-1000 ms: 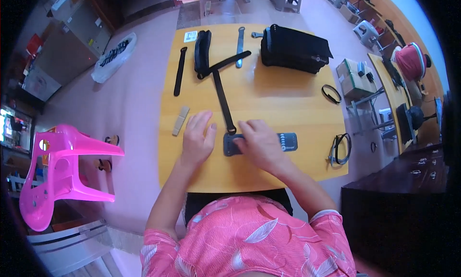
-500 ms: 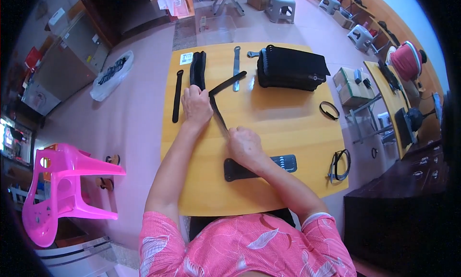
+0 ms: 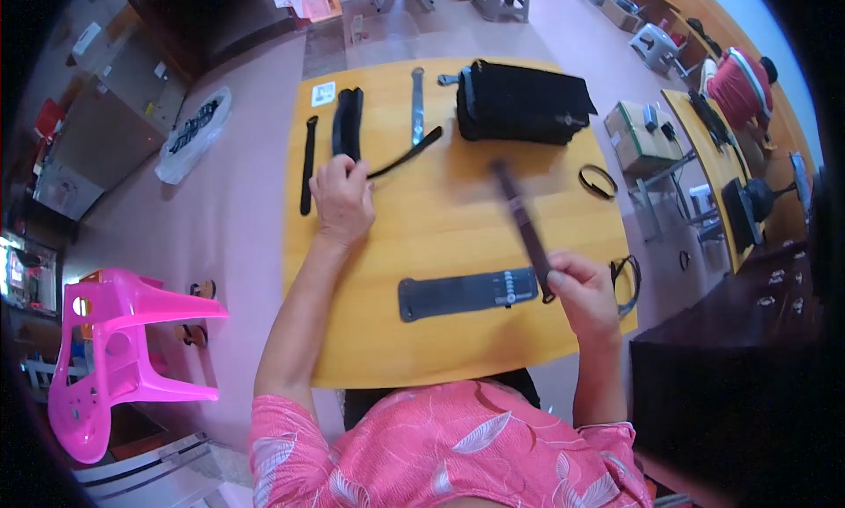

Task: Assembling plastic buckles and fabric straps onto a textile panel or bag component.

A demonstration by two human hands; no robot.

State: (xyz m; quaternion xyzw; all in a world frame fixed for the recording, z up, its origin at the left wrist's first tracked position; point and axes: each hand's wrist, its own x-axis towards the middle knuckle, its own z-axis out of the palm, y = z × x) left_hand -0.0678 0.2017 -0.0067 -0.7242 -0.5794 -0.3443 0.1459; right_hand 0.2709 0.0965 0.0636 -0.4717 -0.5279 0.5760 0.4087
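My right hand (image 3: 584, 295) is raised over the table's right side, thumb and fingers pinching one end of a dark strap (image 3: 525, 226) with a hole at that end. The strap slants up and away, its far end blurred. My left hand (image 3: 343, 202) is curled closed at the lower end of a thick black padded strip (image 3: 349, 125), where a thin black strap (image 3: 407, 154) runs out from its fingers to the right. Just what the fingertips grip is hidden. A flat dark grey panel (image 3: 458, 297) lies nearer me. Left of the padded strip is another black strap (image 3: 308, 165).
A black box-shaped bag (image 3: 526, 101) stands at the table's far right, with a grey strap (image 3: 417, 107) to its left. Coiled straps (image 3: 598, 181) lie along the right edge. A pink stool (image 3: 123, 349) is on the floor at left; another person (image 3: 741, 87) bends over at far right.
My right hand has moved right and up from the middle of the table, carrying a dark strap away from my left hand. The grey panel is now uncovered. My left hand stays by the padded strip.
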